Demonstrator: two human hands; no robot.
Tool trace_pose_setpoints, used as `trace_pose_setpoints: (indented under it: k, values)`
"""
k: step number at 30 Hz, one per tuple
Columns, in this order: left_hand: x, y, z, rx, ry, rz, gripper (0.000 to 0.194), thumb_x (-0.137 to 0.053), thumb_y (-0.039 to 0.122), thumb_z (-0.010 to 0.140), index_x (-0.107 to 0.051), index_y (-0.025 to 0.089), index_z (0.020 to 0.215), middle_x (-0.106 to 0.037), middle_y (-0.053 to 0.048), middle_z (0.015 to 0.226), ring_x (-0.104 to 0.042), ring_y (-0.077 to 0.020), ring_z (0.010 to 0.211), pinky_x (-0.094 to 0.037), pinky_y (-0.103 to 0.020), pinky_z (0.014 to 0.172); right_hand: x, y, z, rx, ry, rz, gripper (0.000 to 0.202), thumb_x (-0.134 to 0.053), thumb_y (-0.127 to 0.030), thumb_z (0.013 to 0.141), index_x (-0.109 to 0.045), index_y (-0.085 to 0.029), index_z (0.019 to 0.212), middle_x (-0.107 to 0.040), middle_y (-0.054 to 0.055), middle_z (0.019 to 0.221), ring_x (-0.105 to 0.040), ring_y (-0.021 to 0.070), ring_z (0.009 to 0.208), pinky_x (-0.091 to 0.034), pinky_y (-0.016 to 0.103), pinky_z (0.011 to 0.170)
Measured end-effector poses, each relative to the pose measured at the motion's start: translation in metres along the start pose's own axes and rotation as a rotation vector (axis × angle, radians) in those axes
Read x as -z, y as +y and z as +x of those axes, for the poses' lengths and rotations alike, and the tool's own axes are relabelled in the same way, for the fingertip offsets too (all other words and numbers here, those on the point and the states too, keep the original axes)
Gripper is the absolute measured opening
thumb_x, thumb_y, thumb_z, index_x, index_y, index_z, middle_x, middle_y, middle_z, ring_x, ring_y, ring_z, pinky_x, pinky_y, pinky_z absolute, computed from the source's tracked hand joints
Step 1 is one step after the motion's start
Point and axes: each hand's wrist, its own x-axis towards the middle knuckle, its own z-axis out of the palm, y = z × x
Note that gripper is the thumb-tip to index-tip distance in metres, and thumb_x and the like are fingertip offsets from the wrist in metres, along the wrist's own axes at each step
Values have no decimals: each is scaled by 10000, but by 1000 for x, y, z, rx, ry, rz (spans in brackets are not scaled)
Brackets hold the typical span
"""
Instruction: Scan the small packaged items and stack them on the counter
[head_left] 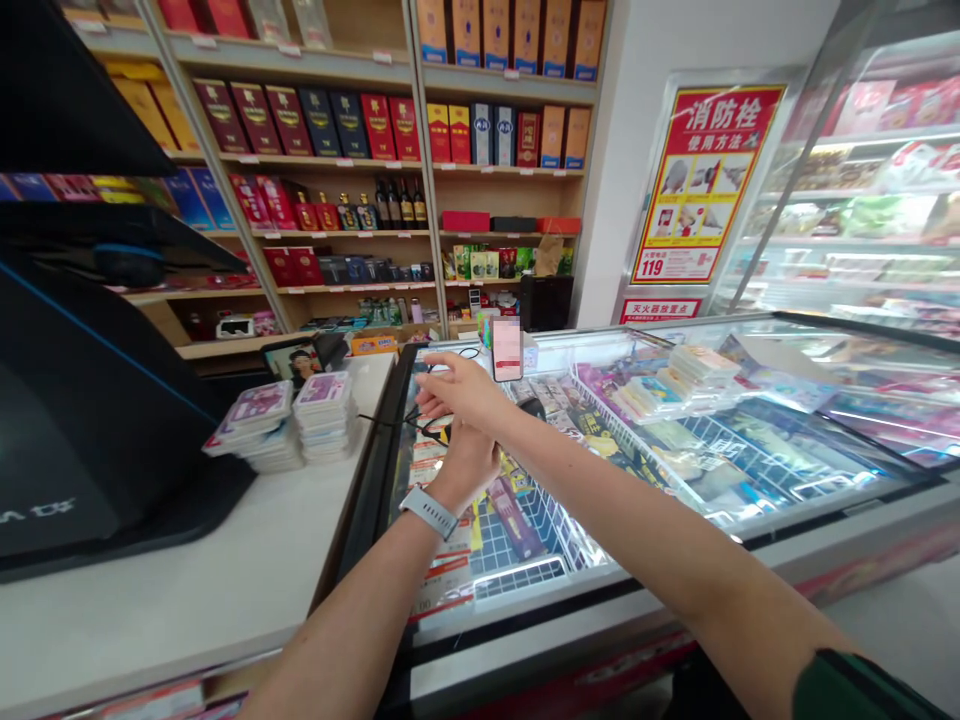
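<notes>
My left hand (469, 465), with a grey-banded watch (430, 512) on the wrist, is closed over the glass-topped freezer (487, 610). A black cable (386, 421) runs from the counter side to it. A dark rounded end (532, 408) shows past my right forearm, apparently part of a corded black device in the left hand; most of it is hidden. My right hand (459, 388) crosses above the left, its fingers pointing left and apart, with a thin cable loop close by. Just beyond stands an upright phone (508, 350) with a lit screen.
Stacks of flat plastic-lidded packs (325, 410) stand on the white counter (150, 600) at left, beside a large black checkout machine (97, 400). More packs (694, 375) lie on the freezer glass to the right. Shelves of boxes and bottles (401, 205) line the back wall.
</notes>
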Motion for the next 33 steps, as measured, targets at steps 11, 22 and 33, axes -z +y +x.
trace_pose_setpoints:
  k: [11,22,33]
  values:
    - [5,7,0,8,-53,107,604,-476,-8,783,-561,196,1345,-680,-111,1351,-587,-286,1314,-304,-547,1204,93,3,-36,86,186,17,378,-756,-335,916,-609,-180,1228,-735,-12,691,-708,126,608,-618,255,641]
    - [3,3,-1,-25,-49,112,654,-476,-17,761,-554,213,1369,-655,-102,1406,-570,-279,1331,-325,-538,1187,169,53,-52,170,421,-118,514,-753,-506,842,-621,-167,1205,-757,25,745,-714,168,627,-617,310,640]
    - [1,3,0,-13,-68,95,667,-454,-20,762,-544,202,1384,-642,-106,1421,-551,-274,1360,-334,-551,1187,229,105,-57,223,608,-645,380,-558,-427,950,-646,-205,1244,-770,50,828,-743,242,779,-604,420,796]
